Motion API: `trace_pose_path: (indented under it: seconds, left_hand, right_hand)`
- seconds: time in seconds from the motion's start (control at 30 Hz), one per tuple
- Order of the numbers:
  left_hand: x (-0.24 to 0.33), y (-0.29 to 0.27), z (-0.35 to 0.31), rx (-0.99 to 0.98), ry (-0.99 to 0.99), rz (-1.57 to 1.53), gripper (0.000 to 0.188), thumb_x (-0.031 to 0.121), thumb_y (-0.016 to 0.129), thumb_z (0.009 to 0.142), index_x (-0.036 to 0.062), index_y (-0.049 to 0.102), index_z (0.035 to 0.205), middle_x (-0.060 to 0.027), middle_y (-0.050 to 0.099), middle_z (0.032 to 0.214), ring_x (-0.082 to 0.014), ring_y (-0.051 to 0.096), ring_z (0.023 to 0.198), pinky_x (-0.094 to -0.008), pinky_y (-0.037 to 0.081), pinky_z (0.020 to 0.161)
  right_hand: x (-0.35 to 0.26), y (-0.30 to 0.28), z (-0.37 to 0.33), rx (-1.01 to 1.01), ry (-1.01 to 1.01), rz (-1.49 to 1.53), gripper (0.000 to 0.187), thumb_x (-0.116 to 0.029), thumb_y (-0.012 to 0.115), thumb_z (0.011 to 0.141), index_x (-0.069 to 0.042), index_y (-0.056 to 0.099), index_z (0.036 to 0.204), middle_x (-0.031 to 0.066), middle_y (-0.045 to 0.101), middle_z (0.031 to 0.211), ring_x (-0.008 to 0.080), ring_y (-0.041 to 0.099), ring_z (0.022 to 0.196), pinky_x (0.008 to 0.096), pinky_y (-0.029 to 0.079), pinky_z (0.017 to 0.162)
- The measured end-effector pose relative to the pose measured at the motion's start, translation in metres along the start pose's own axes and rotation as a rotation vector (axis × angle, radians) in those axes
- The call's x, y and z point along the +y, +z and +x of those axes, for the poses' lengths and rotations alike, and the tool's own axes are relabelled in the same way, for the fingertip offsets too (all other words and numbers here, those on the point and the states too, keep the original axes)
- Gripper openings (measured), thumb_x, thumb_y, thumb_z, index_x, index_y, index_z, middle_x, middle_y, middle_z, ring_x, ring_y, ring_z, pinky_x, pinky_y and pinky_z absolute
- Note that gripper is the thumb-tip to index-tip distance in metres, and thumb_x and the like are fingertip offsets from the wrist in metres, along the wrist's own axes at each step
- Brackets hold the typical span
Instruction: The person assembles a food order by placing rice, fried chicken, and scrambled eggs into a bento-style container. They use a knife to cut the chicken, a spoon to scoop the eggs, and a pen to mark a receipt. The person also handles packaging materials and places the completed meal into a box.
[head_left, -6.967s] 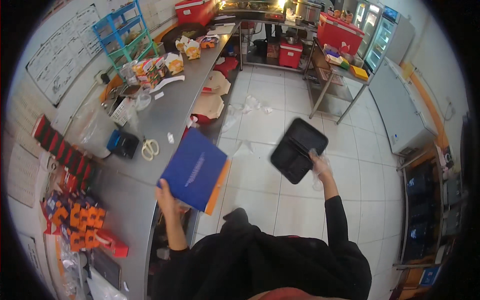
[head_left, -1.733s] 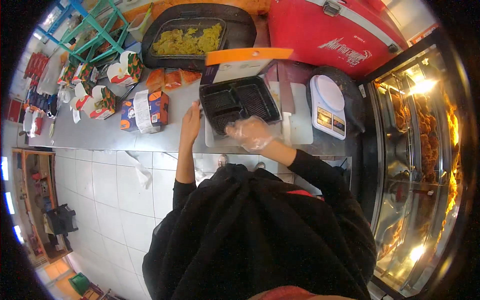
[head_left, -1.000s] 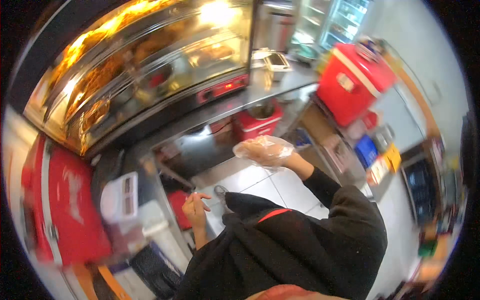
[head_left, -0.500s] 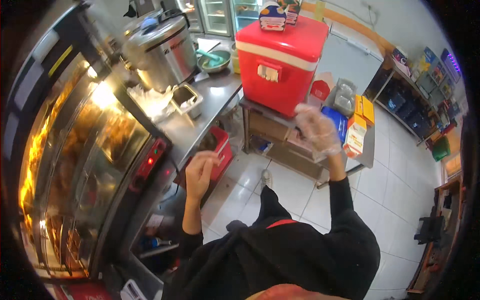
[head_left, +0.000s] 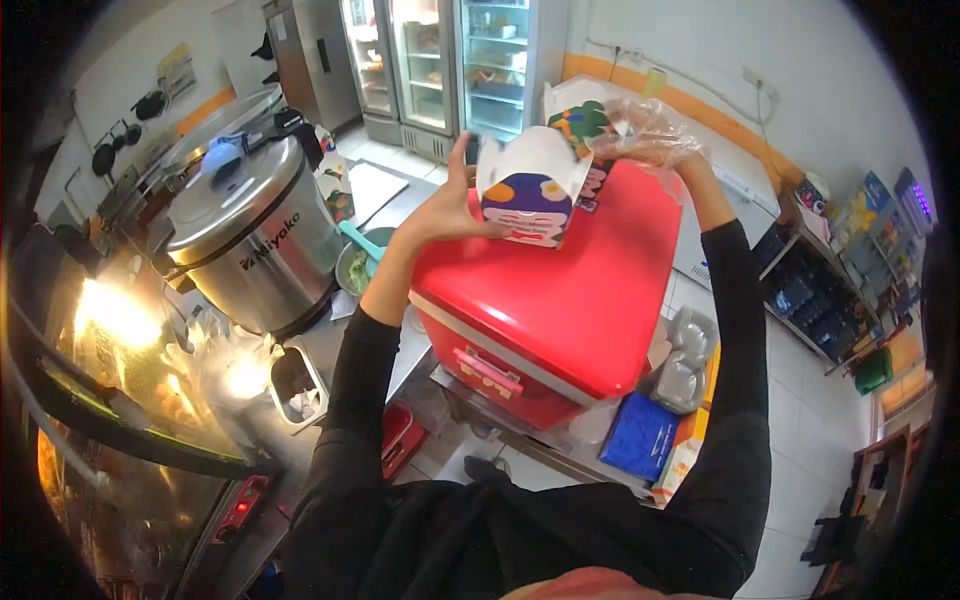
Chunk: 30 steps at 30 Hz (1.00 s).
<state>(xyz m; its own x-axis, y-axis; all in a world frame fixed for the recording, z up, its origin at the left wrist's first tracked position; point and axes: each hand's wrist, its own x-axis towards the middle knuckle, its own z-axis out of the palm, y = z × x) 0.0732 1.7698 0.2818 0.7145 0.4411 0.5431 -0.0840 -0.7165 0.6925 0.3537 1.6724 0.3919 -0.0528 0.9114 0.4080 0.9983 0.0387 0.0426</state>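
Observation:
My bare left hand [head_left: 440, 217] grips a purple-and-white paper food box [head_left: 527, 203] by its left side, thumb along the lower front. That box stands upright on the red lid of a large cooler box [head_left: 560, 300], its top flaps up. Just behind and to its right is a second paper food box [head_left: 578, 120] with a green pattern, partly hidden by the first. My right hand [head_left: 655, 140], in a clear plastic glove, is closed at the right edge of this second box. The crinkled glove partly hides the fingertips.
At the left stand a large steel pot [head_left: 255, 235], a bowl with a turquoise-handled utensil [head_left: 365, 255] and a lit glass food warmer [head_left: 110, 440]. Clear plastic containers [head_left: 685, 360] and a blue box [head_left: 640, 437] lie right of the cooler. Glass-door fridges [head_left: 495, 65] line the back.
I have come closer to the cooler. Both hands have moved up and forward from in front of it to the paper boxes on its lid, and have taken hold of them.

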Motion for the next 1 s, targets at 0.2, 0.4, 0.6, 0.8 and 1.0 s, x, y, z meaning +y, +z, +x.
trace_pose_path:
  seconds: [0.2, 0.4, 0.6, 0.8, 1.0]
  left_hand:
    - [0.006, -0.009, 0.016, -0.033, 0.012, 0.017, 0.123, 0.025, 0.08, 0.051, 0.007, -0.01, 0.133, -0.0242, 0.028, 0.127, -0.0345, 0.034, 0.117, -0.0398, 0.033, 0.095]
    - [-0.007, -0.008, 0.018, -0.228, 0.184, -0.051, 0.116, 0.02, 0.079, 0.051, 0.0067, -0.002, 0.133, -0.0194, 0.021, 0.132, -0.0288, 0.032, 0.118, -0.0356, 0.029, 0.099]
    - [0.029, -0.064, -0.102, 0.265, -0.074, -0.128, 0.058, 0.007, 0.073, 0.061, -0.0024, 0.047, 0.111, -0.0136, 0.053, 0.108, -0.0209, 0.054, 0.096, -0.0322, 0.046, 0.081]
    - [-0.006, -0.019, -0.224, 1.035, -0.38, 0.542, 0.092, 0.018, 0.079, 0.055, -0.007, 0.022, 0.123, -0.0177, 0.05, 0.105, -0.0226, 0.056, 0.089, -0.0299, 0.046, 0.074]
    - [-0.095, 0.062, -0.31, 1.002, -0.581, 0.415, 0.104, 0.015, 0.077, 0.055, -0.0057, 0.005, 0.127, -0.0244, 0.031, 0.118, -0.0347, 0.035, 0.112, -0.0392, 0.031, 0.093]
  right_hand:
    - [0.011, 0.016, -0.013, 0.045, -0.33, -0.229, 0.028, -0.03, 0.055, 0.075, -0.008, 0.053, 0.092, 0.0125, 0.054, 0.081, 0.0299, 0.052, 0.074, 0.0383, 0.043, 0.066]
    - [-0.001, 0.042, -0.026, 0.381, -0.268, -0.198, 0.018, -0.018, 0.062, 0.07, -0.007, 0.056, 0.083, 0.011, 0.055, 0.071, 0.0287, 0.051, 0.066, 0.0358, 0.042, 0.058]
    - [-0.055, 0.009, -0.002, 0.309, -0.166, 0.033, 0.026, -0.017, 0.069, 0.069, -0.006, 0.056, 0.088, 0.0098, 0.055, 0.073, 0.0237, 0.055, 0.063, 0.0331, 0.042, 0.052]
    - [-0.205, 0.027, 0.071, -0.247, -0.456, 0.537, 0.042, -0.026, 0.065, 0.073, -0.002, 0.051, 0.103, 0.0078, 0.059, 0.089, 0.0189, 0.057, 0.084, 0.0292, 0.045, 0.071]
    - [-0.335, 0.108, 0.103, -0.456, -0.799, 0.362, 0.04, -0.04, 0.05, 0.08, -0.005, 0.053, 0.1, 0.0152, 0.056, 0.092, 0.0281, 0.055, 0.084, 0.0354, 0.043, 0.074]
